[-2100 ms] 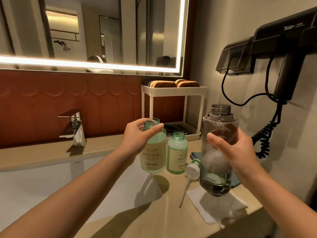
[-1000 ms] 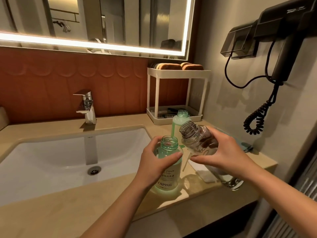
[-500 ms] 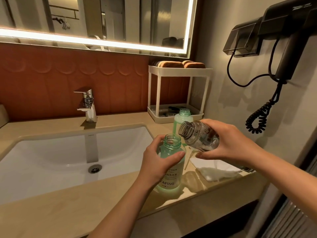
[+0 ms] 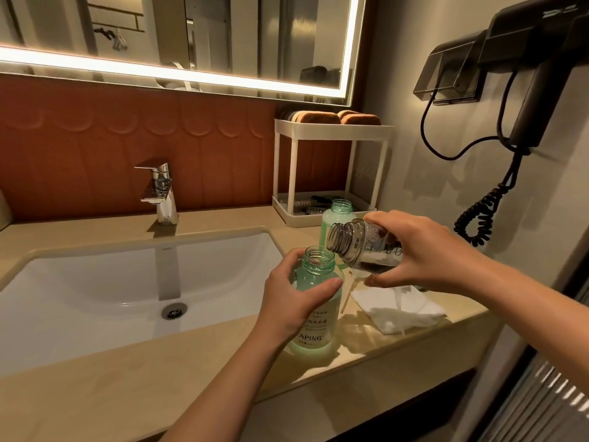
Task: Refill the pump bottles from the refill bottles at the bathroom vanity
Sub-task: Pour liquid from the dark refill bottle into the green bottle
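Tipped further, refill bottle (image 4: 353, 247) over green bottle (image 4: 318, 283), base hidden by right hand (image 4: 427, 253)

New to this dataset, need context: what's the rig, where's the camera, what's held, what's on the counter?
No machine: a person's two bare hands, filmed by one wide-angle camera worn on the head, looking down. The left hand grips an uncapped green bottle standing on the counter. The right hand holds a smoky clear bottle tilted, mouth close to the green one's opening; no stream is visible. Also on the counter: a second open green bottle, a white cloth, a two-tier rack. The sink and faucet lie left.
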Tool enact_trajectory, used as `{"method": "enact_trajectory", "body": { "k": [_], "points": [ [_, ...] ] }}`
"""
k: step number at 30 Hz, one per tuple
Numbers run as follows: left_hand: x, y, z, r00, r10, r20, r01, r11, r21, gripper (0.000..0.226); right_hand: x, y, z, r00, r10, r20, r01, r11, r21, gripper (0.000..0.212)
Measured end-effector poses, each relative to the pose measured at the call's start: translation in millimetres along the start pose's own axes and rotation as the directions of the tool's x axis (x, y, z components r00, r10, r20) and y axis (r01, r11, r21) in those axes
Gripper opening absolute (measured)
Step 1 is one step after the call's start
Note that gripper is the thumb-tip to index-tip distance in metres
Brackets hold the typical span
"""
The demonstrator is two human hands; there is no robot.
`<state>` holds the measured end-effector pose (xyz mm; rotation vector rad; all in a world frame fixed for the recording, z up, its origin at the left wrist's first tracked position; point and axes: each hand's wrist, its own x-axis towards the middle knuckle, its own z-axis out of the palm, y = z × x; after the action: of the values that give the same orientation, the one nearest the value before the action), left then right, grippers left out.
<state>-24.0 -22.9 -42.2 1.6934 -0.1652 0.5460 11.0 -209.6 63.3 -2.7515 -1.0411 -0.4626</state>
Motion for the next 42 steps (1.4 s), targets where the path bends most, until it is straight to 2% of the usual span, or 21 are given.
{"method": "enact_trajectory", "body": {
  "k": [7, 12, 42],
  "points": [
    [-1, 0, 0, 1.000, -0.008, 0.003, 0.008, 1.000, 0.003, 0.060, 2, -6, -7, 0.999, -0.004, 0.043, 0.009, 0.992, -0.124, 0.092],
    [-1, 1, 0, 1.000, 0.001, -0.004, -0.001, 1.000, -0.005, 0.052, 4, -9, -11, 0.998, -0.006, 0.064, 0.020, 0.976, -0.215, 0.094],
    [-1, -1, 0, 1.000, -0.025, -0.014, 0.025, 0.999, 0.022, 0.063, 9, -15, -21, 0.992, -0.003, 0.128, 0.037, 0.964, -0.261, 0.095]
  ]
}}
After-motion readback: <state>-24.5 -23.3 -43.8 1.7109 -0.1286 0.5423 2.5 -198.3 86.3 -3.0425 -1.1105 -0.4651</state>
